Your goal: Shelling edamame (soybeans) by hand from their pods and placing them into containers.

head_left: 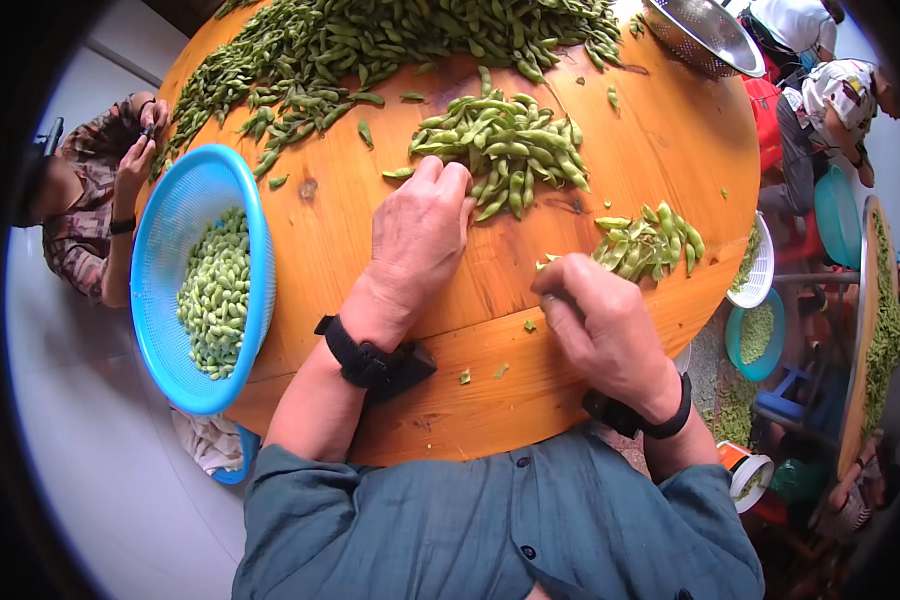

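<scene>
My left hand [420, 230] reaches the near edge of a small pile of green soybean pods [510, 145]. Its fingers are curled and pressed together, and their tips are hidden behind the knuckles. My right hand [610, 320] is closed in a pinch over the wood, just left of and nearer than a second, smaller heap of paler pods [650, 242], several of which look flattened. Whatever the right fingertips hold is too small to make out. At the left, a blue plastic colander [150, 290] contains many shelled green beans [215, 300].
A large mound of pods [390, 50] covers the far side of the round wooden table [330, 235]. A metal colander [705, 35] stands at the far right edge. Another person [95, 205] sits at the left; more people and bean-filled basins [755, 335] are at the right.
</scene>
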`<state>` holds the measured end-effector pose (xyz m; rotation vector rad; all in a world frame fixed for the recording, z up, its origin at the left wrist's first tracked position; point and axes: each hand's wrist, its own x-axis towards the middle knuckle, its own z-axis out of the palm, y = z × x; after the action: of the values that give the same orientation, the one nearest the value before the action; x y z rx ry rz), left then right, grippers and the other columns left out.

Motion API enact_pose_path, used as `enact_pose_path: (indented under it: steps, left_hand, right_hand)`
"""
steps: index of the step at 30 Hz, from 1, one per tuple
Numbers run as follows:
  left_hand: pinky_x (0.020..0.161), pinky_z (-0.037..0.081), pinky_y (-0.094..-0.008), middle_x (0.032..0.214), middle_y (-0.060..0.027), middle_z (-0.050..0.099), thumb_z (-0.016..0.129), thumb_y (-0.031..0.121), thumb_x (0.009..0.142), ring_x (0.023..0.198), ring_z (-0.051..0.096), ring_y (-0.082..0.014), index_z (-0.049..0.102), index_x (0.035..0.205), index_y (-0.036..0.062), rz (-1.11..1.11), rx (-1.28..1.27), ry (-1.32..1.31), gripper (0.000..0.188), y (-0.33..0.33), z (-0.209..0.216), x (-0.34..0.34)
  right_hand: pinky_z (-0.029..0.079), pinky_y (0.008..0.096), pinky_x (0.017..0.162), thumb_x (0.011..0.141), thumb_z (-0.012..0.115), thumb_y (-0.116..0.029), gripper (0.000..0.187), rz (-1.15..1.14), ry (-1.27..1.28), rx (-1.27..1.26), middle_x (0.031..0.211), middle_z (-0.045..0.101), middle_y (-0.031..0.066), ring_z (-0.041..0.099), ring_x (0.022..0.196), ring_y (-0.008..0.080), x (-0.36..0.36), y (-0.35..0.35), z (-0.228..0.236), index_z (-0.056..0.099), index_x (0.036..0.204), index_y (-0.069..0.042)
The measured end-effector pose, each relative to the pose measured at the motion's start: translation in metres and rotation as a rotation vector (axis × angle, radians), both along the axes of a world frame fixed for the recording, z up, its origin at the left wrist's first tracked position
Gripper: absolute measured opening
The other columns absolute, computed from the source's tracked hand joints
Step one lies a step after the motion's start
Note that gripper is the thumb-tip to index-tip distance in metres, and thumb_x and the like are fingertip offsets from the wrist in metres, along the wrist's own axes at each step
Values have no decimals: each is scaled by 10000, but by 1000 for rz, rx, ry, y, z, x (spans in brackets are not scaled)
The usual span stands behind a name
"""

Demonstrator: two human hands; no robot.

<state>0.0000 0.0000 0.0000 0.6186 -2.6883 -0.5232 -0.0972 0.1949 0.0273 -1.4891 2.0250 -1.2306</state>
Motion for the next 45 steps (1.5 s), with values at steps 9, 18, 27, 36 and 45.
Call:
enact_pose_path:
  steps: [9, 18, 27, 36, 45]
  left_hand:
    - [712, 496, -427, 914, -140, 588, 629, 87, 888, 840, 609, -351, 599, 934, 25, 27, -54, -39, 83, 4, 5, 22]
    - [636, 498, -357, 847, -98, 647, 618, 85, 928, 722, 635, -269, 618, 1001, 10, -59, 35, 75, 105, 9, 9, 32]
    - [595, 454, -208, 795, 5, 655, 583, 136, 988, 668, 541, -41, 647, 1009, -6, 77, 1216, 46, 157, 54, 28, 52]
    - [581, 473, -270, 794, -68, 658, 634, 46, 927, 649, 600, -147, 632, 969, -9, 23, 968, 162, 69, 62, 26, 54]
    - [609, 495, -298, 779, -103, 644, 689, 12, 868, 675, 633, -200, 620, 933, -16, -88, 745, 207, 99, 63, 18, 54]
  right_hand:
    - [515, 402, 683, 842, 565, 38, 104, -1, -114, -61, 806, 627, 200, 644, 762, 362, 2, -4, -8, 595, 941, 32]
    - [523, 402, 670, 867, 575, -2, 196, -118, -296, -4, 842, 659, 229, 676, 738, 339, 8, -11, -2, 602, 1055, 46]
    - [525, 395, 645, 867, 572, -13, 192, -73, -242, -47, 805, 660, 209, 676, 725, 336, 13, -11, -12, 620, 1045, 42]
    - [521, 427, 648, 862, 569, 1, 132, -64, -5, -33, 788, 628, 211, 653, 743, 378, 18, -10, -9, 594, 990, 26]
    - [512, 432, 644, 855, 570, 10, 79, -7, 64, -16, 759, 600, 192, 633, 714, 374, 17, -10, -19, 558, 934, 13]
